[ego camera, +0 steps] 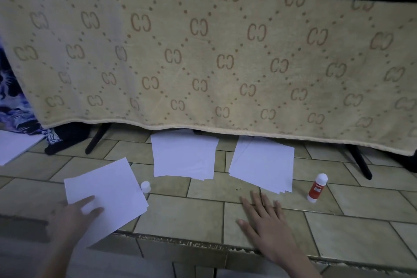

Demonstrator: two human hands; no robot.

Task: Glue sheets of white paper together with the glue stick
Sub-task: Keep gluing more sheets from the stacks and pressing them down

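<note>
A white sheet of paper (108, 196) lies tilted at the near left of the tiled surface, and my left hand (74, 219) rests flat on its lower left part with fingers spread. My right hand (264, 216) lies open on the bare tiles, just below a stack of white sheets (264, 165). A second stack of sheets (184, 157) lies in the middle. The red and white glue stick (317, 187) stands upright to the right, uncapped. Its white cap (145, 186) stands beside the left sheet's right edge.
A beige patterned towel (203, 56) hangs across the back over black legs (97, 140). More white paper (13, 146) lies at the far left next to blue patterned cloth (15, 101). The tiled surface's front edge (203, 244) runs just below my hands.
</note>
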